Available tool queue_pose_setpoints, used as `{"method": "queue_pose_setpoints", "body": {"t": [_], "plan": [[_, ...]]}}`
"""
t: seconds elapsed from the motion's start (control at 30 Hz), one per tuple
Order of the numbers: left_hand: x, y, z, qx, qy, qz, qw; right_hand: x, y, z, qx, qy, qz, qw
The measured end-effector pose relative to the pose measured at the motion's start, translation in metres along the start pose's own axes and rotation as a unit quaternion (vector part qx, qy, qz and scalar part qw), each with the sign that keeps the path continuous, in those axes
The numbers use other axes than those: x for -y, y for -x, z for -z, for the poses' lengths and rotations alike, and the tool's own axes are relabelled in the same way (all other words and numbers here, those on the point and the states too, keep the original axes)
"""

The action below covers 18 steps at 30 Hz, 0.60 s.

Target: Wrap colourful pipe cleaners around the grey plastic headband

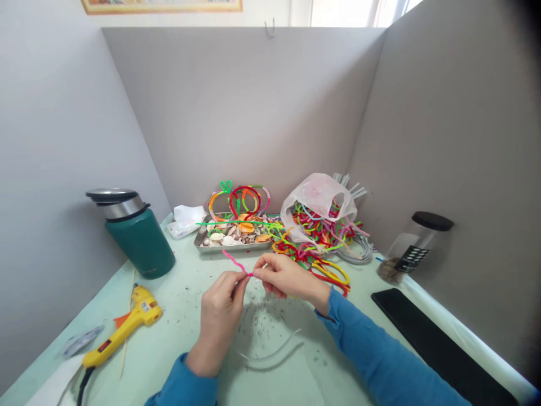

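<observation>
My left hand [220, 313] and my right hand [287, 277] meet over the middle of the pale green table [177, 338], both pinching a pink pipe cleaner [235, 263]. The pipe cleaner's free end sticks up and to the left from my left fingertips. A white pipe cleaner [270, 354] lies curved on the table just below my hands. Both sleeves are blue.
A metal tray of shells [233, 235] stands behind my hands, with bent pipe-cleaner loops [240, 198] over it. A plastic bag of coloured pipe cleaners [319, 217] lies right. Green flask [135, 232] and yellow glue gun [122, 332] left; jar [416, 243] and black pad [426, 338] right.
</observation>
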State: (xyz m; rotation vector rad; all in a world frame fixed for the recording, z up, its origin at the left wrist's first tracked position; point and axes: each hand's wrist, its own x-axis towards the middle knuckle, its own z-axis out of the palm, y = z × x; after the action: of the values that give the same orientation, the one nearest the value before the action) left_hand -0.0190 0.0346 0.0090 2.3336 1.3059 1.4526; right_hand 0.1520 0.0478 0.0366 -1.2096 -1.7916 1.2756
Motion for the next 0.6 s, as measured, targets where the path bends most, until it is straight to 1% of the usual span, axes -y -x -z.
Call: {"method": "queue_pose_setpoints", "body": {"t": [0.17, 0.27, 0.37, 0.5, 0.6], "plan": [[0.0006, 0.0002, -0.0012, 0.005, 0.006, -0.015, 1.000, 0.0007, -0.0016, -0.0043, -0.033, 0.046, 0.016, 0.998], [0.0006, 0.0007, -0.0025, 0.019, 0.006, -0.007, 1.000, 0.0015, -0.0029, -0.0053, -0.058, 0.074, 0.042, 0.995], [-0.0009, -0.0001, -0.0020, 0.037, 0.008, 0.010, 0.999, 0.0024, -0.0033, -0.0054, -0.066, 0.088, 0.057, 0.992], [-0.0041, -0.0039, 0.0015, 0.075, 0.022, 0.067, 0.995, 0.0027, -0.0023, -0.0044, -0.060, 0.104, 0.073, 0.990], [-0.0046, -0.0073, 0.0035, 0.111, 0.086, 0.139, 0.980, 0.0026, -0.0010, -0.0024, -0.055, 0.113, 0.089, 0.988]]}}
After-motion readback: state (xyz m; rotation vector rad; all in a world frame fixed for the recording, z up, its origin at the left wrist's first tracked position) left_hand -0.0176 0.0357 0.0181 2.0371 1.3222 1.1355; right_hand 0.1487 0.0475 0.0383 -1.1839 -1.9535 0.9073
